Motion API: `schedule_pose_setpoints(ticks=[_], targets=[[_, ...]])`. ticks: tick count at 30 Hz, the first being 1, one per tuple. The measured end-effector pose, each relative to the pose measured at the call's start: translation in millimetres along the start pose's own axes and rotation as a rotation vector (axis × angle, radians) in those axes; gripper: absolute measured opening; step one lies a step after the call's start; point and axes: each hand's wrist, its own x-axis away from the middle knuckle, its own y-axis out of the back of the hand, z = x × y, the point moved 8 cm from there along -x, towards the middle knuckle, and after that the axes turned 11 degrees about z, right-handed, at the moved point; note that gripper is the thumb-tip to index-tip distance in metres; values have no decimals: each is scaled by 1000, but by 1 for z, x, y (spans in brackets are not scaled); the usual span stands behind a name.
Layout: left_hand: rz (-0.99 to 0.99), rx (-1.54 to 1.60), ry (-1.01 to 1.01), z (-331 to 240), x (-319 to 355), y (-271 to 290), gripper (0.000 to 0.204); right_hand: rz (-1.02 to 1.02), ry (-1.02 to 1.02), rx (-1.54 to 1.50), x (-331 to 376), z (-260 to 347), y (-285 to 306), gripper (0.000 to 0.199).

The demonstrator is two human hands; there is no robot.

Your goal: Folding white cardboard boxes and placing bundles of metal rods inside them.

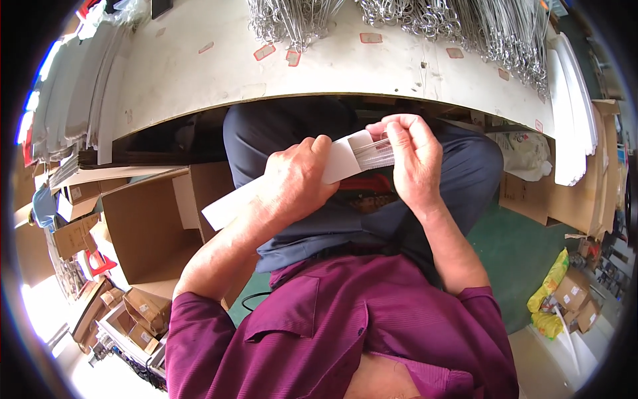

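My left hand (297, 176) is wrapped round a long, narrow white carton (343, 161), which slants over my lap from lower left to upper right. Out of its upper right end stick thin metal rods (376, 155), partly inside the carton. The fingers of my right hand (419, 163) are closed on the outer ends of these rods, thumb against the fingertips. Looped ends show on similar rods heaped on the table (319, 73), in one bundle (292, 23) at the middle and a larger pile (478, 40) to the right.
Stacks of flat white cartons stand at the table's left (83, 93) and right (568, 106) ends. An open cardboard box (149, 226) is on the left of my legs. Another brown carton (591, 173) stands at right, with yellow bags (550, 292) lower down on the floor.
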Motion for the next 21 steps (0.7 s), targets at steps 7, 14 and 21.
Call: schedule_pose_setpoints(ticks=[7,14,21], targets=[[-7,36,-20,-3,3,-6,42,84,-52,-155,2,-8,-24,31],[-26,46,9,1,8,-1,43,173,-222,-201,-6,-14,-3,22],[-16,44,15,3,8,-6,42,184,-194,-20,-1,-9,0,18]])
